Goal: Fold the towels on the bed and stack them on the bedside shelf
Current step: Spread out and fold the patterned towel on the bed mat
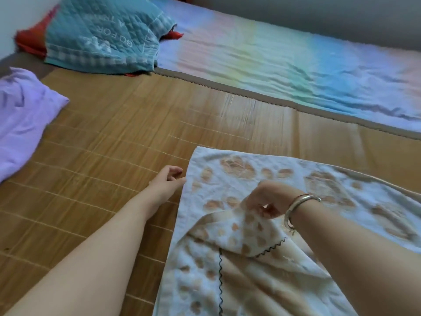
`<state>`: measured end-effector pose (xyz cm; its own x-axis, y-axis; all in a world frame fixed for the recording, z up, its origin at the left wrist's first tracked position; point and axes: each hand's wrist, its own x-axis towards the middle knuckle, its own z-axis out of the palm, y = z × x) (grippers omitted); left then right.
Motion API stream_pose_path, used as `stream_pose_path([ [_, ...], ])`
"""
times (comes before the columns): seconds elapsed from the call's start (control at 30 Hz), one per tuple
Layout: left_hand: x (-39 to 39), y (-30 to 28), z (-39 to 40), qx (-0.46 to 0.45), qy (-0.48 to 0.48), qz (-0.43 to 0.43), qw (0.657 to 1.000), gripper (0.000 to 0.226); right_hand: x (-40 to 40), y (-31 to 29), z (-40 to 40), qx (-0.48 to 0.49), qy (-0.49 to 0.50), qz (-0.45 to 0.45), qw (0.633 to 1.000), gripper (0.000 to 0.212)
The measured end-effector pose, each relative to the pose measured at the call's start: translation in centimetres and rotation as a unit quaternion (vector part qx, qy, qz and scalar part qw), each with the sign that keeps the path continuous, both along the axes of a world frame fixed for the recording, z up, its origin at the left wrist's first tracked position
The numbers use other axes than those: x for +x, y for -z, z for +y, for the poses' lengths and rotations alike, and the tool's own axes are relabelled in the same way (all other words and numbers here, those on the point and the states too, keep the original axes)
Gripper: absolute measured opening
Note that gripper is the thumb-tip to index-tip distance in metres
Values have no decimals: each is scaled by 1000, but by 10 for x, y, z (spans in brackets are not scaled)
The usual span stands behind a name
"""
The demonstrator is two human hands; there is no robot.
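Head view, nearest first: a white towel [284,179] with tan paw prints lies on the bamboo mat [109,142] of the bed, its near part rumpled and partly turned over so that a beige side with a black zigzag-stitched edge faces up. The right hand [268,201], a silver bangle [298,208] on its wrist, is closed in a pinch on a fold of this towel near the middle, lifting it a little; the turned-over flap hangs just below that grip. To the left of that grip, the left hand [168,181] rests at the towel's left edge, fingers loosely curled; thumb and fingertips touch the hem, but whether they actually clamp it cannot be told.

Well beyond the left grip and off to its left, a lilac cloth [25,119] lies crumpled on the mat. Farther still, above both grips, a teal quilted pillow [102,35] over something red shows white lettering, seen upside down: "GO FOR" is legible, the rest is not. Beyond the right grip, a pastel rainbow-striped sheet [284,60] covers the far part of the bed.
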<state>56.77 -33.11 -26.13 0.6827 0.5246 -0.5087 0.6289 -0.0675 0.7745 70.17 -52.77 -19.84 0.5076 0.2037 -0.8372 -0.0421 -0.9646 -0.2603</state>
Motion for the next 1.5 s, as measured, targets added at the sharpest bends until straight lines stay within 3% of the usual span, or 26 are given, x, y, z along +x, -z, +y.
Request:
stream_pose_path([
  [0.07,8,4,2,53,-4,6,999,15,6,-1,19,46,-90,-155,983,14],
  [0.13,14,8,0,115,-27,-6,993,7,11,-2,45,142,-113,-299,937,11],
  [0.2,17,12,-4,116,-61,-29,991,10,17,-1,76,218,-144,-353,898,11],
  [0.3,18,18,-2,88,-101,-43,990,26,23,11,115,213,-218,-358,882,12],
  [0.4,16,19,-2,117,-61,-38,991,37,28,44,132,215,-204,-346,890,10],
  [0.53,16,23,-6,170,-21,-24,985,23,31,69,131,309,-135,-312,888,17],
  [0.73,21,26,-10,217,-28,-5,976,26,20,67,117,391,-70,-259,880,54],
  [0.9,22,16,-18,244,-4,22,970,23,3,68,62,437,-24,-294,850,59],
  [0.97,29,8,-29,284,-5,21,959,9,3,64,30,433,-18,-310,846,57],
  [1.1,58,-15,-91,389,70,-43,917,42,18,47,-52,363,-9,-379,851,39],
  [1.17,74,-21,-132,365,122,-47,922,41,26,36,-96,314,3,-412,855,32],
  [1.33,108,-19,-236,310,255,-57,914,50,62,24,-222,118,29,-488,865,43],
  [1.5,133,-20,-296,310,267,-59,911,42,92,17,-316,31,127,-499,857,40],
])
